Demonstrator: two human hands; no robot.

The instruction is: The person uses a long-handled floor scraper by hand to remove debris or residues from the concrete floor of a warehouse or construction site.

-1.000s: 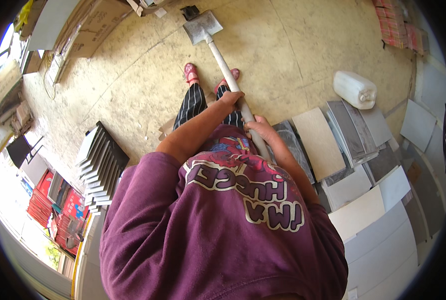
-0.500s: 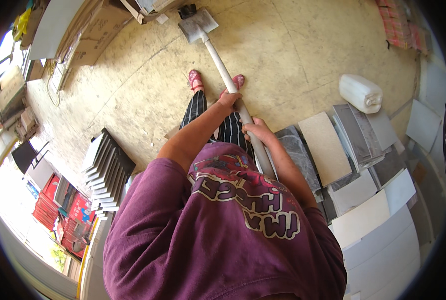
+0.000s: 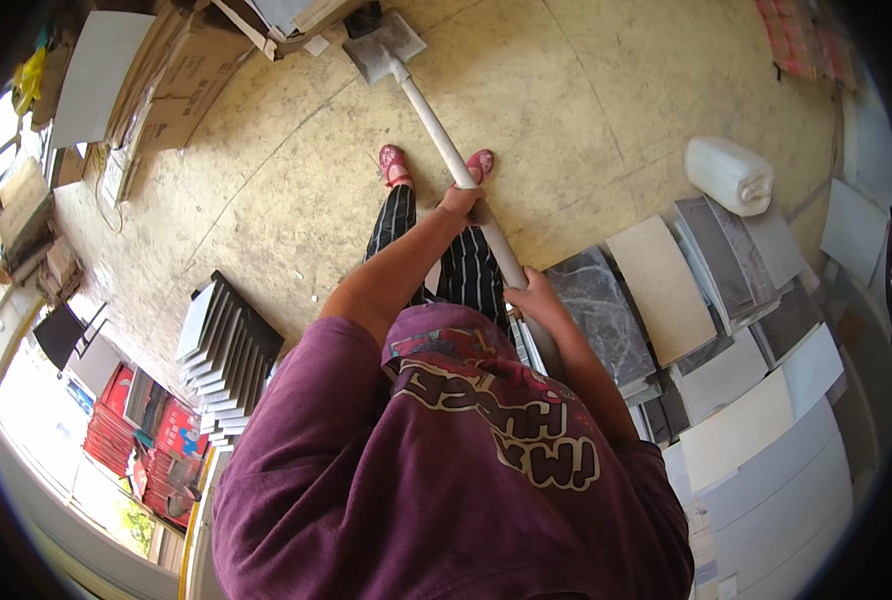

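Note:
A shovel with a long pale handle (image 3: 429,120) slants from beside my right side out to the far floor. Its grey metal blade (image 3: 382,48) rests flat there, against or close beside a dark object (image 3: 363,22) whose kind I cannot make out. My left hand (image 3: 462,204) is wrapped round the handle near its middle, just above my striped trousers. Farther back, nearer my body, my right hand (image 3: 538,300) grips the same handle. The rear end of the handle is hidden by my right forearm and shirt.
Stacked tiles and slabs (image 3: 661,290) lie on the right, with a white plastic jug (image 3: 729,176) just beyond. A rack of sample panels (image 3: 228,350) stands at left. Cardboard boxes (image 3: 191,75) line the far left; another carton (image 3: 321,12) sits near the blade.
My right hand has shifted back along the handle, farther from my left hand. The blade sits slightly farther left in view. The whole view has shifted a little.

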